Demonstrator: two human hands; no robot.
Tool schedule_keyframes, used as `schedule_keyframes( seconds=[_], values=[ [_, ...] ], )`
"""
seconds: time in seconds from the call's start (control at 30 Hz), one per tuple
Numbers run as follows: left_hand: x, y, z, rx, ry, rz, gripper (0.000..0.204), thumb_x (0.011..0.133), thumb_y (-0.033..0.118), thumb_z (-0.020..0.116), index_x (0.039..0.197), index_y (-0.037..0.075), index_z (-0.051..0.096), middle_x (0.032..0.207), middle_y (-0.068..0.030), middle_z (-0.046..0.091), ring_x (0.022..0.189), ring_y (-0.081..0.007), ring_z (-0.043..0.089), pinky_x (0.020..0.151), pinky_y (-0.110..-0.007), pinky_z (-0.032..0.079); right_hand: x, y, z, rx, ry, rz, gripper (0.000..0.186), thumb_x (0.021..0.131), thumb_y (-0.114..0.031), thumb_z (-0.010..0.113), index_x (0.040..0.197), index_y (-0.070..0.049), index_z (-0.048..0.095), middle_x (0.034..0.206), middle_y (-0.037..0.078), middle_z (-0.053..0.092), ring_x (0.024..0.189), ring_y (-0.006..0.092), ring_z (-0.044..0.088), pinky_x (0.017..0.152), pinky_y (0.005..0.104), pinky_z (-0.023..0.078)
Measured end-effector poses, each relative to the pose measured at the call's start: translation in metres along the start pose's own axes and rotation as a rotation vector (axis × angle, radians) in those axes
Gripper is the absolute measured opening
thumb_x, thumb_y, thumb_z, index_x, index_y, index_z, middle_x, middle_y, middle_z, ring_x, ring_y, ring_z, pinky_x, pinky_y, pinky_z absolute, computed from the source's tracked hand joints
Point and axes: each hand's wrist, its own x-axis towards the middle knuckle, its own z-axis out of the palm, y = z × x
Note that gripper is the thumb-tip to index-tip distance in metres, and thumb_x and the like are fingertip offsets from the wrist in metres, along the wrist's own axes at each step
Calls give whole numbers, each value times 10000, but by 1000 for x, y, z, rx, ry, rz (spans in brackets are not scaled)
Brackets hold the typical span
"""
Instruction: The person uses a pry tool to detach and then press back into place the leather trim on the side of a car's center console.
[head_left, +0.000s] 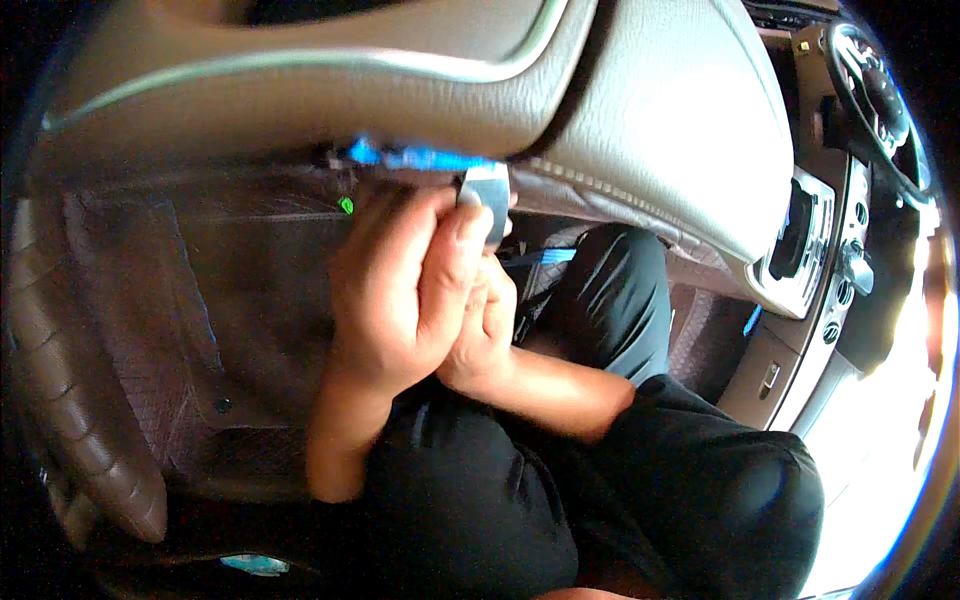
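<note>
the step appears to be working a flat grey piece point(489, 205) against the blue strip point(430, 158) under the tan seat point(330, 105); next likely calls for steadiness. its long axis runs near upright, pale end up. of the hands, the left hand point(395, 285) pinches it, nearly closed; the right hand point(490, 330) curls beneath, grip unclear

Loose black trousers point(470, 500), their smooth cloth faintly glossy and gathered into soft creases, cover the legs point(690, 470) from the centre to the lower right of the frame, while both forearms point(565, 395) and the hands point(385, 285) at mid-frame are bare.
</note>
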Motion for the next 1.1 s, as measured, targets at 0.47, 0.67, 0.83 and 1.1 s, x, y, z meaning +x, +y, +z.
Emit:
schedule_keyframes(
  seconds=[0.47,0.67,0.83,1.1],
  values=[
    [6,-10,9,169,-60,341,137,933,169,610,871,47,606,939,-123,661,923,-315,599,898,-424,390,0,5,-37,-78,-38,-78,342,1078,-290,399,982,-30,601,776,25,589,666,103,532,599,288,453],
    [1,-11,10,162,-90,237,132,932,178,615,927,47,626,956,-123,660,925,-326,594,906,-426,389,3,11,-38,-6,-76,-53,362,1081,-314,404,1001,-26,607,800,25,604,687,115,551,623,285,465],
    [-1,-12,10,186,-70,169,165,927,201,627,926,36,621,937,-140,647,914,-350,584,888,-446,404,5,11,-35,-70,-68,-48,370,1078,-328,407,1009,-31,617,822,65,628,690,146,596,613,310,486],
    [-3,-12,7,325,-67,155,184,962,187,602,980,8,640,920,-137,675,854,-324,617,813,-411,473,20,40,-30,-145,-36,-246,389,1058,-375,430,996,-39,616,837,89,650,646,237,652,581,343,506]
  ],
)
